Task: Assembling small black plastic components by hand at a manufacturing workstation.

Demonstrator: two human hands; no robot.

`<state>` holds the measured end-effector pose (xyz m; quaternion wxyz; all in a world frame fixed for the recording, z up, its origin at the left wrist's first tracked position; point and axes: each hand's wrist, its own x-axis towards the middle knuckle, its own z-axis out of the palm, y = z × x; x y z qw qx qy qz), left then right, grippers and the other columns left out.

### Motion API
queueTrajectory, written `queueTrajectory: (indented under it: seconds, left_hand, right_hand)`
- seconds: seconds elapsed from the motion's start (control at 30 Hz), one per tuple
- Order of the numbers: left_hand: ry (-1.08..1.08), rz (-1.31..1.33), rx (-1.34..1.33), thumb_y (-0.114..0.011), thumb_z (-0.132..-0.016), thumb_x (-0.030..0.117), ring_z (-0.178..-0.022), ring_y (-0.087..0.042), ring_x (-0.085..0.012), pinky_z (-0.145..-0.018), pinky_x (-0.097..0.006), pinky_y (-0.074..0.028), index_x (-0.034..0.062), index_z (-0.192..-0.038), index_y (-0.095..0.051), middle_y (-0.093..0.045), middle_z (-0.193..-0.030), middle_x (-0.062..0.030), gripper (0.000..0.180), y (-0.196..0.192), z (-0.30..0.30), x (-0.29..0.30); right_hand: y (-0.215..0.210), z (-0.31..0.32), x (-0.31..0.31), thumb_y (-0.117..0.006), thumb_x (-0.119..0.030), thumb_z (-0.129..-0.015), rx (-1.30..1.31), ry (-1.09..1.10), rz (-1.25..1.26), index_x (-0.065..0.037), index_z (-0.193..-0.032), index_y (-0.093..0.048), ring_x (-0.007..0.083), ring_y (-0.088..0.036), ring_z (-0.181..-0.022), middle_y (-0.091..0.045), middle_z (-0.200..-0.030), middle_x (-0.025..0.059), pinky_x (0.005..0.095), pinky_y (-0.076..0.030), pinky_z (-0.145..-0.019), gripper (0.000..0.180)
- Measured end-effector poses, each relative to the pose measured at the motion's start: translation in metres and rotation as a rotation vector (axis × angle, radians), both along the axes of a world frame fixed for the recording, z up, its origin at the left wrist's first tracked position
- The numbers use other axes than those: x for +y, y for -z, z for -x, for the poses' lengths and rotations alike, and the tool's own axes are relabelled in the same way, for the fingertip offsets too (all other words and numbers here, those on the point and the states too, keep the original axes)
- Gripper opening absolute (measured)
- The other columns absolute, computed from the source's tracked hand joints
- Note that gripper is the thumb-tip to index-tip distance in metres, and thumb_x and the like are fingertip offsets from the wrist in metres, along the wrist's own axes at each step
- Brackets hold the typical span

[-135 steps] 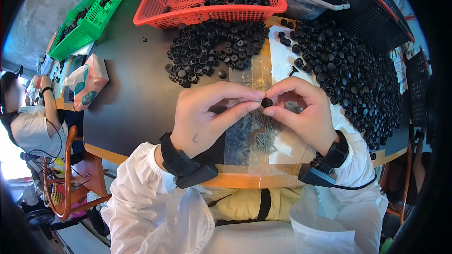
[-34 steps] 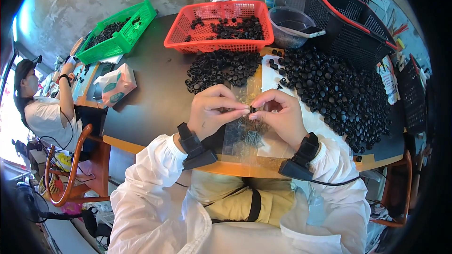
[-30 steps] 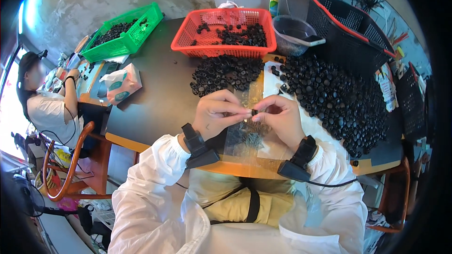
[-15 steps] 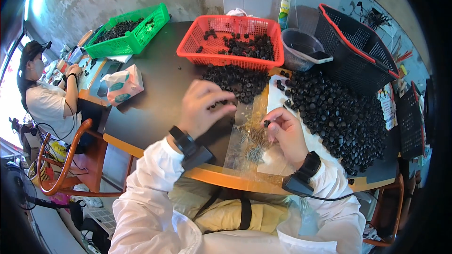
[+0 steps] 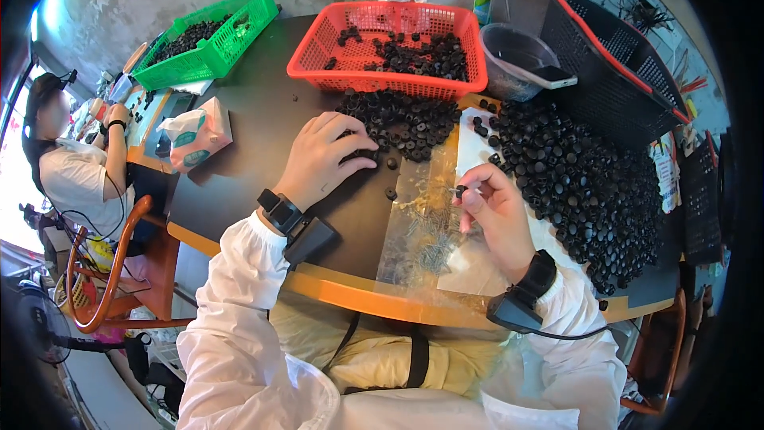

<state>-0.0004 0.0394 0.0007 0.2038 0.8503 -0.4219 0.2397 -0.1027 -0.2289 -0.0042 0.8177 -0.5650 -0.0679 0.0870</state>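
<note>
My left hand [image 5: 325, 153] rests at the left edge of a pile of small round black parts [image 5: 414, 123], fingers curled over several of them. The thumb and fingers partly hide what lies beneath. Two loose black discs [image 5: 390, 193] are on the table just beside its fingertips. My right hand [image 5: 500, 211] is raised over the near part of the table, pinching a small black knob [image 5: 461, 190] between thumb and fingertips. Below and left of it, thin metal screws or pins [image 5: 430, 251] lie scattered on a clear plastic sheet [image 5: 391, 259].
A large heap of glossy black caps [image 5: 593, 191] covers the right side. Behind stand a red basket [image 5: 306, 64], a clear tub [image 5: 509, 84] with a phone [image 5: 553, 76] on its rim, and a black basket [image 5: 613, 56]. A tissue box [image 5: 199, 139] and green basket [image 5: 211, 60] sit left, near another person [image 5: 79, 167].
My left hand has come down to the pile's left edge, and loose discs now show beside it. My right hand keeps its pinch on the black knob. The whole view has shifted slightly.
</note>
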Motion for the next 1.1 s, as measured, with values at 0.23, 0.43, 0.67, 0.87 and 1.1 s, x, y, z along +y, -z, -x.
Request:
queueTrajectory:
  seconds: [0.23,0.43,0.67,0.87,1.1]
  left_hand:
    - [0.138,0.551,0.483,-0.080,-0.072,0.005,-0.079,-0.062,-0.0175,-0.073,-0.029,-0.051,0.0053,-0.099,-0.067,-0.065,-0.100,-0.0059,0.031,0.000,0.032,-0.045]
    - [0.313,0.637,0.686,-0.080,-0.073,0.009,-0.076,-0.058,-0.0136,-0.070,-0.026,-0.049,0.0035,-0.104,-0.067,-0.063,-0.094,-0.0064,0.034,0.003,0.035,-0.066]
    - [0.282,0.697,1.000,-0.083,-0.068,0.013,-0.083,-0.060,-0.0163,-0.070,-0.026,-0.047,-0.0020,-0.097,-0.066,-0.064,-0.094,-0.0090,0.037,-0.001,0.041,-0.067]
    - [0.440,0.462,0.790,-0.085,-0.065,0.013,-0.081,-0.062,-0.0182,-0.071,-0.029,-0.049,0.0001,-0.095,-0.066,-0.068,-0.091,-0.0106,0.037,-0.001,0.032,-0.059]
    - [0.464,0.479,0.757,-0.086,-0.064,0.010,-0.082,-0.064,-0.0199,-0.072,-0.030,-0.050,0.0002,-0.092,-0.067,-0.068,-0.091,-0.0114,0.036,0.001,0.033,-0.061]
  right_hand:
    - [-0.003,0.002,-0.001,-0.069,0.004,-0.083,-0.004,0.029,0.040,-0.003,-0.101,-0.055,0.0078,-0.058,-0.071,-0.058,-0.095,0.0030,0.0215,-0.049,-0.064,0.024]
    - [-0.012,0.006,-0.010,-0.076,-0.004,-0.078,-0.255,0.132,0.379,-0.004,-0.096,-0.060,0.0061,-0.059,-0.074,-0.062,-0.094,0.0014,0.0204,-0.049,-0.066,0.024]
    - [-0.007,0.003,-0.006,-0.079,-0.007,-0.076,-0.176,0.180,0.352,-0.004,-0.095,-0.065,0.0061,-0.060,-0.077,-0.065,-0.093,0.0023,0.0205,-0.049,-0.066,0.024]
    - [0.000,-0.003,-0.006,-0.083,-0.010,-0.070,-0.383,0.205,0.507,-0.006,-0.091,-0.067,0.0101,-0.059,-0.075,-0.065,-0.091,0.0030,0.0228,-0.048,-0.064,0.027]
    - [-0.002,0.000,-0.005,-0.085,-0.014,-0.067,-0.353,0.178,0.549,-0.006,-0.090,-0.066,0.0106,-0.058,-0.073,-0.065,-0.089,0.0034,0.0222,-0.045,-0.060,0.031]
